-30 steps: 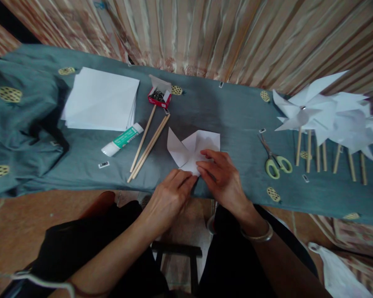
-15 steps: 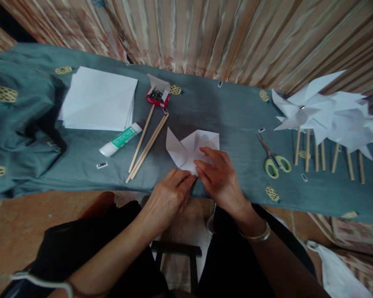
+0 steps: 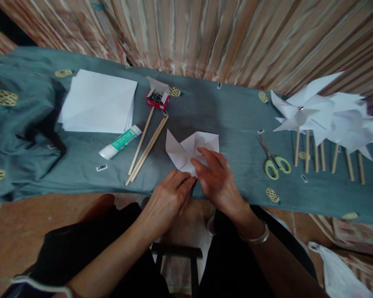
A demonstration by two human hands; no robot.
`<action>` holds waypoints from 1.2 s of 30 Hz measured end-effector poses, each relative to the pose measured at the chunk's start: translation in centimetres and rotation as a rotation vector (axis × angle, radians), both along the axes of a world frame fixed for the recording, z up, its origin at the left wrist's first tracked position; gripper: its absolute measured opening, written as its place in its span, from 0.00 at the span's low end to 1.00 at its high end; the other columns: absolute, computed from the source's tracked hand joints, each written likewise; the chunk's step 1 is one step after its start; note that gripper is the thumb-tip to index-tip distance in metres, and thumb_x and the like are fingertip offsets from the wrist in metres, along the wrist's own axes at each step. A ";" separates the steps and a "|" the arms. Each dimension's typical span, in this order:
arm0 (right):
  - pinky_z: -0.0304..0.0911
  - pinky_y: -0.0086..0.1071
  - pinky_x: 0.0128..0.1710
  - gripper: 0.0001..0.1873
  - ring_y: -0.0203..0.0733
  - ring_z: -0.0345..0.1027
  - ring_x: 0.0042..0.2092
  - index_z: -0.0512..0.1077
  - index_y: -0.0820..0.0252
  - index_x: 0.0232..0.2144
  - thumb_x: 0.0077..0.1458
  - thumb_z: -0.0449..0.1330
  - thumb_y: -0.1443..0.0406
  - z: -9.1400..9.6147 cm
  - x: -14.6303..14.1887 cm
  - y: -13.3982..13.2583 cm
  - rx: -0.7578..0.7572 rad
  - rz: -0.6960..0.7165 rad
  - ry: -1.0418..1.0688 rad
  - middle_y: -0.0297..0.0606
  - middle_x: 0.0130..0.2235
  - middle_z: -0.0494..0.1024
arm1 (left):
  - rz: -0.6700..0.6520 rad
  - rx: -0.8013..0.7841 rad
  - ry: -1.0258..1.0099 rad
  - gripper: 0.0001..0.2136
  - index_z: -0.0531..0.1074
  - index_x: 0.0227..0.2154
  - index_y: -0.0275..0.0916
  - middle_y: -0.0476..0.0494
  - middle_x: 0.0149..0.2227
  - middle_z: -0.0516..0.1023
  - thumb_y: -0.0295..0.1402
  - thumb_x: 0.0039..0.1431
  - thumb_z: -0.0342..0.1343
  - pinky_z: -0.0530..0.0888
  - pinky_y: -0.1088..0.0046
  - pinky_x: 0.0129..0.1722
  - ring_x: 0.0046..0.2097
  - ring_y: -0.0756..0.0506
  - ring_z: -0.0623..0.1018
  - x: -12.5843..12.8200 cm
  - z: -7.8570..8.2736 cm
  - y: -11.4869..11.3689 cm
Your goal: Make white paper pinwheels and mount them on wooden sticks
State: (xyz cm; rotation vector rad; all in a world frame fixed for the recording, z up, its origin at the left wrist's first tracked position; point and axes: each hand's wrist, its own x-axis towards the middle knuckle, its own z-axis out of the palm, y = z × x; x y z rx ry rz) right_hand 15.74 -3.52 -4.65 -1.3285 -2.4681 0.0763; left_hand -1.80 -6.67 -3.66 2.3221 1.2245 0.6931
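A partly folded white paper sheet (image 3: 186, 150) lies on the grey-green cloth (image 3: 230, 116) near its front edge. My left hand (image 3: 169, 198) has its fingers curled and pinches the paper's near corner. My right hand (image 3: 216, 179) lies over the paper's right part, fingers bent and pressing a flap down. A metal bangle sits on my right wrist.
Left of the paper lie three wooden sticks (image 3: 146, 142), a glue tube (image 3: 120, 142), a stack of white sheets (image 3: 98, 101) and a small red box of pins (image 3: 157, 98). Green-handled scissors (image 3: 273, 159) and several finished paper pinwheels (image 3: 323, 114) lie to the right.
My right hand has shifted slightly left and tilted up over the paper. My left hand stays pinched at the near corner.
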 end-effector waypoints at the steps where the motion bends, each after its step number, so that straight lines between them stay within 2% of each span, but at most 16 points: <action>1: 0.60 0.46 0.55 0.15 0.51 0.58 0.58 0.66 0.57 0.51 0.63 0.51 0.69 0.0 0.0 0.0 0.001 0.001 -0.001 0.45 0.60 0.63 | 0.000 0.000 -0.004 0.13 0.69 0.48 0.32 0.38 0.42 0.74 0.22 0.62 0.49 0.78 0.64 0.41 0.43 0.43 0.73 0.0 0.0 0.0; 9: 0.60 0.45 0.56 0.16 0.51 0.57 0.59 0.66 0.54 0.52 0.62 0.52 0.69 0.2 -0.2 0.0 -0.042 -0.019 0.020 0.43 0.60 0.63 | -0.006 -0.009 -0.014 0.13 0.70 0.47 0.29 0.37 0.41 0.74 0.20 0.61 0.50 0.78 0.64 0.40 0.43 0.42 0.72 0.0 -0.1 0.1; 12: 0.59 0.48 0.56 0.17 0.52 0.57 0.60 0.66 0.50 0.53 0.62 0.52 0.68 0.2 -0.3 0.0 -0.098 -0.027 0.085 0.41 0.61 0.63 | 0.003 -0.005 -0.017 0.12 0.70 0.47 0.30 0.37 0.41 0.74 0.21 0.62 0.49 0.78 0.64 0.40 0.43 0.43 0.73 0.0 -0.2 0.1; 17: 0.60 0.51 0.56 0.18 0.55 0.57 0.61 0.67 0.50 0.52 0.62 0.51 0.69 0.1 -0.6 0.1 -0.158 -0.038 0.138 0.41 0.60 0.64 | 0.004 -0.028 -0.018 0.11 0.71 0.46 0.33 0.39 0.40 0.74 0.22 0.63 0.48 0.78 0.64 0.40 0.42 0.43 0.73 0.0 -0.1 0.2; 23: 0.61 0.51 0.55 0.16 0.57 0.59 0.59 0.69 0.54 0.49 0.60 0.52 0.69 -0.2 -1.1 0.3 -0.092 -0.040 0.126 0.44 0.59 0.66 | 0.012 -0.051 0.011 0.10 0.72 0.42 0.34 0.40 0.39 0.73 0.21 0.61 0.48 0.78 0.66 0.38 0.41 0.44 0.73 0.1 0.3 0.4; 29: 0.63 0.49 0.52 0.13 0.55 0.62 0.57 0.70 0.56 0.44 0.60 0.51 0.71 -0.8 -1.6 0.6 0.009 -0.045 0.153 0.46 0.57 0.68 | 0.011 -0.035 0.022 0.10 0.71 0.43 0.33 0.40 0.39 0.73 0.21 0.62 0.48 0.78 0.66 0.39 0.41 0.44 0.73 0.1 0.1 0.2; 36: 0.62 0.49 0.53 0.14 0.52 0.59 0.59 0.71 0.51 0.44 0.61 0.50 0.71 -1.1 -1.8 0.7 0.000 -0.072 0.261 0.39 0.59 0.65 | 0.009 -0.049 -0.009 0.10 0.71 0.43 0.34 0.41 0.39 0.74 0.22 0.63 0.47 0.78 0.66 0.40 0.41 0.44 0.73 0.0 0.0 0.3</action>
